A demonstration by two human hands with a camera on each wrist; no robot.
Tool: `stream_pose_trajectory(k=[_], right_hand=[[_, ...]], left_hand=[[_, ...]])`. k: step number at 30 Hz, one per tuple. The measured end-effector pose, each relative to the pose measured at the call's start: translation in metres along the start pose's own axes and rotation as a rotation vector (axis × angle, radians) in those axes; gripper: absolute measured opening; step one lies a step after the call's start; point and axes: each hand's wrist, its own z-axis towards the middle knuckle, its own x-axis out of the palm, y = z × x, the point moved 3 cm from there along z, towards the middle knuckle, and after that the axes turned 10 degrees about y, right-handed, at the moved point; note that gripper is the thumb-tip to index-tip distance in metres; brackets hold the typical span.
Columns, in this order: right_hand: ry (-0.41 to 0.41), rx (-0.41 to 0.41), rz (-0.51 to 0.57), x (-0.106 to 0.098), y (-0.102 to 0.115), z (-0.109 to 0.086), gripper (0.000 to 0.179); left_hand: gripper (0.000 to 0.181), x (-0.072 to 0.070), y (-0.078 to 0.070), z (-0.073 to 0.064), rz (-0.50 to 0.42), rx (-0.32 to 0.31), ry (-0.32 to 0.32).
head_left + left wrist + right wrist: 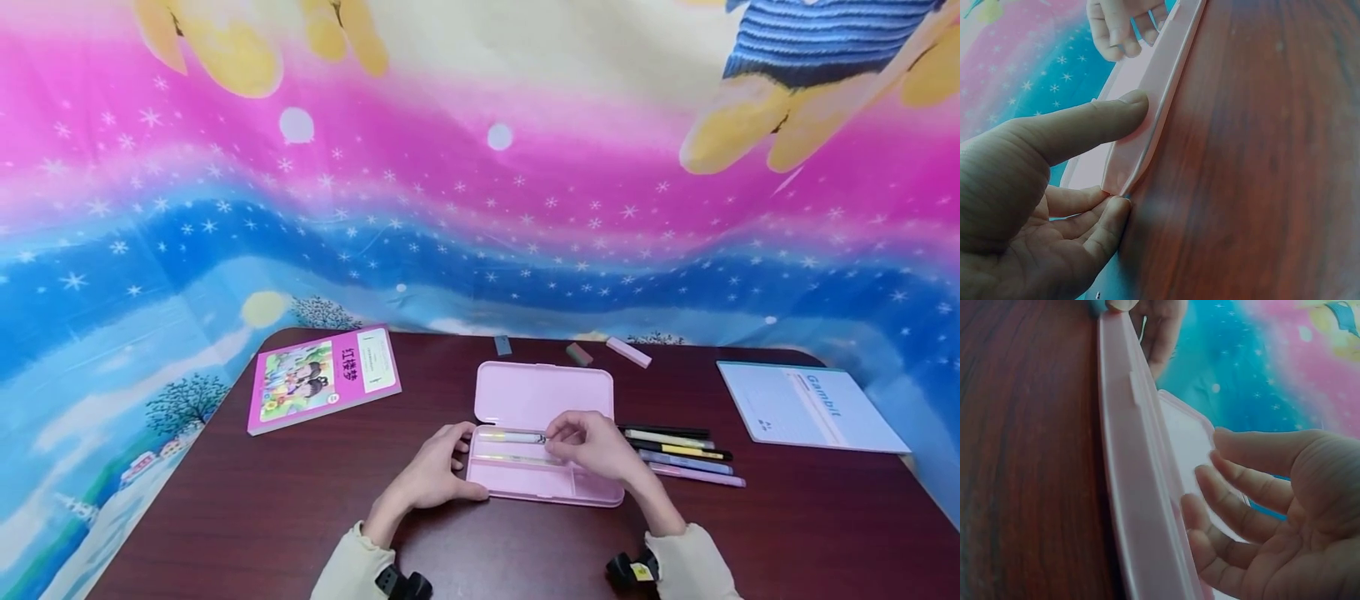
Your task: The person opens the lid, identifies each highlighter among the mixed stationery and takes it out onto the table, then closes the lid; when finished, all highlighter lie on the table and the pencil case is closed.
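Observation:
A pink pencil case (pixel 525 482) lies with its lid (pixel 543 390) folded back. In its upper slot is a light pen (pixel 506 436); a thin yellowish one (pixel 513 458) lies in the slot below. My left hand (pixel 433 471) holds the case's left end, the thumb (pixel 1125 112) on the front wall and the fingers round the end. Over the case is my right hand (pixel 588 442), its fingertips right at the upper pen's right end. In the right wrist view its fingers (pixel 1235 512) curve loosely, with nothing visible between them; the case wall hides the pens there.
Several pens and markers (pixel 686 457) lie side by side right of the case. Behind it are a grey-blue eraser (pixel 502 345), a brown-green block (pixel 579 354) and a pink-white bar (pixel 628 352). A pink book (pixel 324 379) lies left, a pale notebook (pixel 813 407) right.

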Motion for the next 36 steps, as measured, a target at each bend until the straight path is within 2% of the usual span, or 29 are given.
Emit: stream_pose_trajectory(k=[8, 13, 23, 27, 33, 36], right_hand=[[0.031, 0.038, -0.157, 0.002, -0.002, -0.002, 0.01], [0.051, 0.028, -0.238, 0.002, 0.0, -0.001, 0.008], [0.096, 0.047, -0.255, 0.003, 0.0, -0.002, 0.006], [0.105, 0.094, -0.255, 0.004, 0.004, -0.006, 0.003], [0.053, 0.239, -0.274, 0.004, 0.007, -0.009, 0.01], [0.05, 0.284, -0.287, 0.004, 0.008, -0.01, 0.012]], left_hand=[[0.077, 0.001, 0.0, 0.0, 0.009, -0.002, 0.002], [0.077, -0.001, -0.002, 0.002, 0.016, -0.002, -0.004], [0.078, -0.001, -0.001, 0.001, 0.017, -0.008, 0.002], [0.08, 0.0, -0.001, 0.001, 0.022, -0.009, 0.005], [0.079, 0.0, -0.002, 0.0, 0.016, -0.008, 0.005], [0.08, 0.0, -0.002, 0.0, 0.02, -0.01, 0.008]])
